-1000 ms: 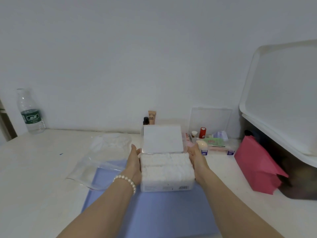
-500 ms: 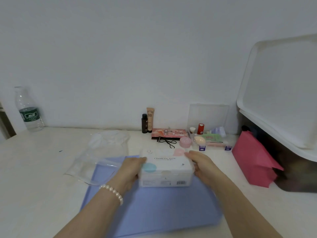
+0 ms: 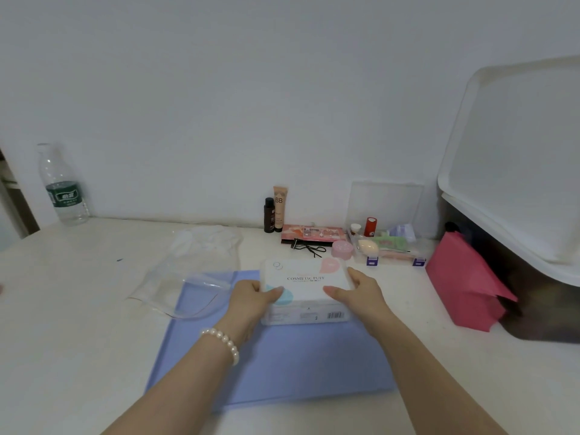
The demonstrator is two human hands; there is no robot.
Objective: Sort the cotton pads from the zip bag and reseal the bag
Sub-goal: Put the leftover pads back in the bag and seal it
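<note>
A white cotton pad box (image 3: pixel 306 279) labelled "COSMETIC PUFF" sits on the far part of a blue mat (image 3: pixel 298 365), its lid down. My left hand (image 3: pixel 251 301) grips the box's left end, thumb lying on the lid. My right hand (image 3: pixel 361 293) holds the right end the same way. The pads inside are hidden by the lid. A clear zip bag (image 3: pixel 175 284) lies flat to the left of the box, partly over the mat's far left corner, and it looks empty. Neither hand touches the bag.
Along the wall stand a water bottle (image 3: pixel 62 186), a dark bottle and BB tube (image 3: pixel 280 208), a makeup palette (image 3: pixel 314 233), a pink jar (image 3: pixel 342 248) and a clear organizer (image 3: pixel 386 243). At the right are a pink paper bag (image 3: pixel 464 287) and a large lidded bin (image 3: pixel 518 152).
The box lid stood open with the white pads showing; it has come down shut. Both hands shifted from the box's sides onto its ends and lid.
</note>
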